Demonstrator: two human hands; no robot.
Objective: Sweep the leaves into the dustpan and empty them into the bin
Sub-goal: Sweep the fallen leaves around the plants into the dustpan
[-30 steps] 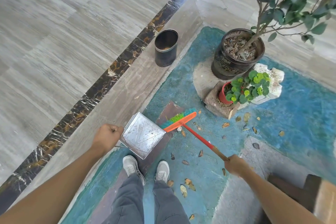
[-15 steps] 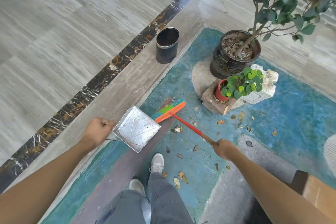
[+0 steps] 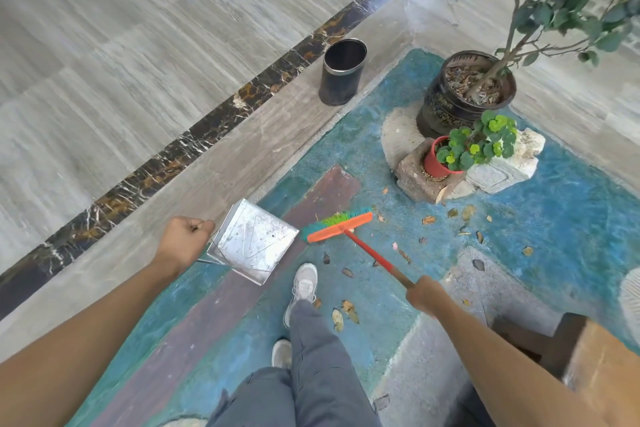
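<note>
- Gripping a thin wire handle tight in the left hand (image 3: 185, 235), fingers curled into a fist around it.
- Holding up the dustpan (image 3: 254, 240), shiny metal, just right of that fist, over the edge of the blue-green rug (image 3: 374, 135). Looks bare inside.
- Standing far up, on the grey floor (image 3: 104, 45) just off the rug's edge: the bin (image 3: 341, 73), dark, round, open on top. Well apart from the dustpan.
- Stepping forward with one grey shoe (image 3: 304, 282), just below the dustpan and the broom.
- Sitting just right of the dustpan, not touching it: the broom (image 3: 337, 228), orange head, green and blue bristles, red stick slanting down to the right.
- Lying scattered on the rug: dry brown leaves (image 3: 346, 312), some near the shoe, some under the stick, more farther right below the pots.
- Wrapping tight round the low end of the broom stick: the right hand (image 3: 426, 296).
- Resting up right: a big dark pot (image 3: 460, 97) with a thin tree, and a small red pot (image 3: 438, 158) with round green leaves, on stone blocks.
</note>
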